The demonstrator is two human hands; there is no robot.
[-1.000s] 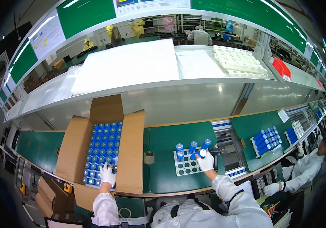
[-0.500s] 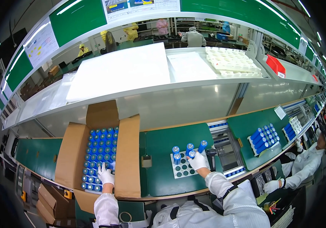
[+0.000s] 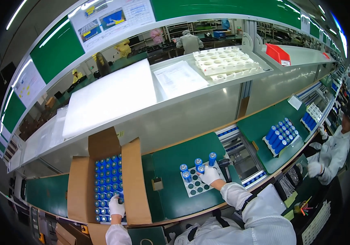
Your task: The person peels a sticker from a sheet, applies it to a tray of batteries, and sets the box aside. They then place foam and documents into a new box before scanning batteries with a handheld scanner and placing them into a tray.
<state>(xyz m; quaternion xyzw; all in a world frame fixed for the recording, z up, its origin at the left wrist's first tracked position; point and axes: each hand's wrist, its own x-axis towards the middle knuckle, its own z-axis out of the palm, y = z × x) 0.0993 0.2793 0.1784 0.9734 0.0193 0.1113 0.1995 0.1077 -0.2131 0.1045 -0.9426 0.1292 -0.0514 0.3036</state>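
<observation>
A cardboard box (image 3: 135,183) with raised flaps holds rows of blue cylindrical battery cells (image 3: 108,171). My gloved left hand (image 3: 117,206) reaches into its near right part, finger and thumb closed around the top of one cell. Right of the box, a white tray with round holes (image 3: 192,192) lies on the green work surface (image 3: 168,163). Several blue cells (image 3: 212,159) stand upright in its far and left holes. My gloved right hand (image 3: 210,175) is over the tray, its fingers closed on a cell (image 3: 200,168) in the group; the fingertips are partly hidden.
A dark-handled tool (image 3: 225,164) lies right of the tray. Beyond it runs a roller conveyor (image 3: 240,151), then another filled cell tray (image 3: 280,136). A shelf above carries white foam sheet (image 3: 111,98), papers, white plastic trays (image 3: 226,61) and a red bin (image 3: 277,54). A co-worker (image 3: 333,153) stands at right.
The view has turned and tilted, shifting the whole scene. My left fingers have drawn together over the cells. My right hand stays at the same cell. The co-worker's hand has lifted away from the dark bin.
</observation>
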